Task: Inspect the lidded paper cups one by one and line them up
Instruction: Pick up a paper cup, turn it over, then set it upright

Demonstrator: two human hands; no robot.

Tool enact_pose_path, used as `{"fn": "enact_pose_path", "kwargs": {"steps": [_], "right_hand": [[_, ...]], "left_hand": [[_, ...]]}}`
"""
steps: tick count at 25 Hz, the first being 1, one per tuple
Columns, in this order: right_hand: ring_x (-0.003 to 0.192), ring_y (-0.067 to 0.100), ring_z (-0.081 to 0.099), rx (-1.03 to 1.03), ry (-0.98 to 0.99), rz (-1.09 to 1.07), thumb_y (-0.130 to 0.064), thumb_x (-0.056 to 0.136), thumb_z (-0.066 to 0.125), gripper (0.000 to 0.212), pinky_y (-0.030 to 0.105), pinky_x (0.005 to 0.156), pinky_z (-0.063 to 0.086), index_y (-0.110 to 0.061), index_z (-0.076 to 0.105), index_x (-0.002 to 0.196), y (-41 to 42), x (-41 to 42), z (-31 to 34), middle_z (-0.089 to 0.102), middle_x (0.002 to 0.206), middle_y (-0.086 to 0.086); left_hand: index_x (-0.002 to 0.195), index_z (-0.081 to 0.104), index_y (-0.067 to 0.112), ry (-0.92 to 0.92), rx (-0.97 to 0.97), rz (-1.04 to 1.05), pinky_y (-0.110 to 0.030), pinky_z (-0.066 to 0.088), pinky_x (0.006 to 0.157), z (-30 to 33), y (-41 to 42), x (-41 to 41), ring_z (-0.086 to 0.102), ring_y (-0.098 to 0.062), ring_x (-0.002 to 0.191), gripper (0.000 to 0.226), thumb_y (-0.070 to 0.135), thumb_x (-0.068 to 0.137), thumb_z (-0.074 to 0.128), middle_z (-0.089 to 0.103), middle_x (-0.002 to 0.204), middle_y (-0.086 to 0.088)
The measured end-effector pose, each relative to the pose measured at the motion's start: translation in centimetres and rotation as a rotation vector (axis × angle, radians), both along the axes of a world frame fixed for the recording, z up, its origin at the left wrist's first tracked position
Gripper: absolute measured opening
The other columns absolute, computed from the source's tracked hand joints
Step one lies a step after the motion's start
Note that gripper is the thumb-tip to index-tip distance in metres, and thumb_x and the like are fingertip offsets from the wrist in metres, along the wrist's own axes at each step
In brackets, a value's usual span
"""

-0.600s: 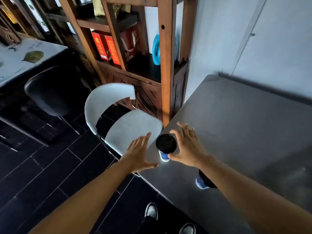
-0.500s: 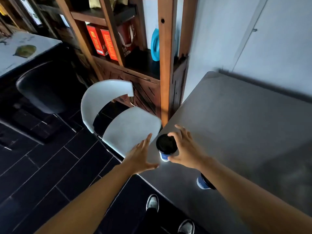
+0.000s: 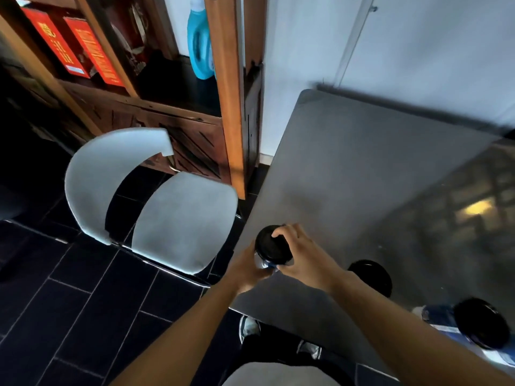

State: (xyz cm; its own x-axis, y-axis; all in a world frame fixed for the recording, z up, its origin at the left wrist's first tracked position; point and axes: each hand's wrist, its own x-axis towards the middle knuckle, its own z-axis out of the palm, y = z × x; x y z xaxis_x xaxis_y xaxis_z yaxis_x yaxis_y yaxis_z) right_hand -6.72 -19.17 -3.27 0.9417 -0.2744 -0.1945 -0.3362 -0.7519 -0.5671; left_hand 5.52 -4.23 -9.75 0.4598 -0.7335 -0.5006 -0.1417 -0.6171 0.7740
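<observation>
Single head-worn wide-angle view, no second camera to overlap with. Looks forward and steeply down: own shoes (image 3: 278, 334) at the bottom edge, forearms entering from the near side. Grey table (image 3: 370, 174) fills the right half, white chair (image 3: 156, 201) and dark tile floor (image 3: 69, 302) on the left, wooden shelf (image 3: 228, 93) far left. Close range, strong edge distortion.

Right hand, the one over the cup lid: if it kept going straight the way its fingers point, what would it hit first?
The right hand points up-left across the held cup's black lid. Past it, the table edge ends, and the white chair seat lies next in line, though lower; depth is unclear.
</observation>
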Motion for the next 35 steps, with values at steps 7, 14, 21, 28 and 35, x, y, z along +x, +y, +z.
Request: {"fn": "enact_pose_path", "kwargs": {"steps": [7, 14, 21, 28, 35], "right_hand": [[0.102, 0.012, 0.062, 0.291, 0.019, -0.182, -0.03, 0.084, 0.071, 0.051, 0.025, 0.086, 0.049, -0.025, 0.054, 0.132, -1.1, 0.9, 2.7, 0.062, 0.121, -0.002], [0.097, 0.028, 0.069, 0.78, 0.036, -0.54, -0.036, 0.096, 0.054, 0.016, 0.05, 0.09, 0.058, -0.027, 0.056, 0.109, -1.0, 1.1, 3.9, 0.07, 0.107, 0.012], [0.072, 0.023, 0.056, 0.851, 0.111, -0.695, -0.046, 0.106, 0.03, 0.045, 0.031, 0.063, 0.048, -0.009, 0.056, 0.11, 0.0, -0.2, 3.1, 0.058, 0.088, 0.012], [0.073, 0.026, 0.057, 0.863, 0.123, -0.704, -0.045, 0.106, 0.03, 0.05, 0.033, 0.062, 0.049, -0.004, 0.055, 0.118, -0.1, 0.7, 3.2, 0.058, 0.089, 0.015], [0.064, 0.021, 0.053, 0.823, 0.137, -0.687, -0.044, 0.107, 0.029, 0.044, 0.028, 0.057, 0.045, -0.008, 0.053, 0.102, 0.0, 1.5, 3.9, 0.056, 0.076, 0.01]], "left_hand": [[0.129, 0.058, 0.025, 0.246, -0.151, 0.066, -0.026, 0.054, 0.092, 4.4, 1.2, -0.1, 0.068, -0.016, 0.115, 0.053, 0.023, 0.082, 0.083, 0.072, 0.118, 0.0], [0.136, 0.049, 0.022, 0.748, -0.207, 0.407, -0.058, 0.06, 0.08, 9.6, 0.0, -2.2, 0.072, -0.047, 0.091, 0.065, 0.05, 0.083, 0.074, 0.073, 0.114, -0.025], [0.125, 0.059, 0.013, 0.983, -0.081, 0.534, -0.042, 0.059, 0.057, 12.3, -0.8, -3.4, 0.067, -0.032, 0.063, 0.048, 0.051, 0.096, 0.056, 0.069, 0.095, -0.022], [0.119, 0.059, 0.013, 1.011, -0.081, 0.571, -0.04, 0.059, 0.05, 13.5, -1.2, -3.4, 0.065, -0.033, 0.055, 0.043, 0.05, 0.097, 0.054, 0.07, 0.083, -0.021], [0.127, 0.059, 0.006, 1.072, -0.067, 0.558, -0.041, 0.059, 0.052, 13.2, -1.2, -2.8, 0.066, -0.036, 0.059, 0.056, 0.053, 0.096, 0.053, 0.068, 0.09, -0.024]]}}
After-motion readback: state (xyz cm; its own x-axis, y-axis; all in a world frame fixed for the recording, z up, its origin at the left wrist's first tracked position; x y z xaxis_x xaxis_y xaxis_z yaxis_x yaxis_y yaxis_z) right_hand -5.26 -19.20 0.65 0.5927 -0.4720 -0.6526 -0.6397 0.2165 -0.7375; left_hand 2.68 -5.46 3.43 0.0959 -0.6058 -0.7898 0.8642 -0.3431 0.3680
